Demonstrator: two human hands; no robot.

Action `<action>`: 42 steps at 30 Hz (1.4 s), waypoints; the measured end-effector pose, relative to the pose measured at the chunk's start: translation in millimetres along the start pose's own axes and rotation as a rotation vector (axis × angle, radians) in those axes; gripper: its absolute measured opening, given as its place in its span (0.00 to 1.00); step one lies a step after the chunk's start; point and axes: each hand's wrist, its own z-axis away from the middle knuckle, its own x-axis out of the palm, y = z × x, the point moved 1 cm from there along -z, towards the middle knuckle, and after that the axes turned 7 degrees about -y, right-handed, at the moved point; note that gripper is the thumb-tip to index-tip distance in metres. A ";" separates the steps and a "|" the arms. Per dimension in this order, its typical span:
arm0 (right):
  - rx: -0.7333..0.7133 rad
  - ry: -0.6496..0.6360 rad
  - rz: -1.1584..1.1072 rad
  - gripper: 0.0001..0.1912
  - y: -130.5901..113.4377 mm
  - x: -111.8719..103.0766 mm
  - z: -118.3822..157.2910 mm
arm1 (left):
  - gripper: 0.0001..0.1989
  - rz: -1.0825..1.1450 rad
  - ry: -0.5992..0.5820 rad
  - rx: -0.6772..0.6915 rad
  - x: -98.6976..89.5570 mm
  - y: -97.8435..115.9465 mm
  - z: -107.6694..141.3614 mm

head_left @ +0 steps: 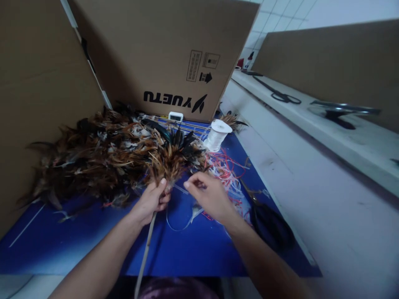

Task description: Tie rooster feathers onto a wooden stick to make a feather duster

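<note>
My left hand (152, 202) is wrapped around the neck of a feather duster (170, 160), whose brown and black feathers fan out away from me. The duster's thin stick (146, 253) runs back toward my body. A narrow pale plastic ribbon (181, 189) stretches from the feather base to my right hand (210, 195), which is closed in a pinch at its end. More of the ribbon loops down onto the blue tabletop between my hands. Just beyond my right hand lies a tangle of red and white strips (222, 170).
A big heap of loose feathers (102, 153) covers the left of the blue table (193, 257). Behind it stand cardboard panels (140, 50), a small white digital device (176, 116) and a white spool (215, 137). Black-handled scissors (271, 226) lie at the right. Another pair of scissors (285, 97) rests on the ledge.
</note>
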 end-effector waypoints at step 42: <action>0.003 0.034 0.499 0.06 42.3 43.3 -1.5 | 0.12 0.187 -0.072 0.074 -21.6 91.1 45.1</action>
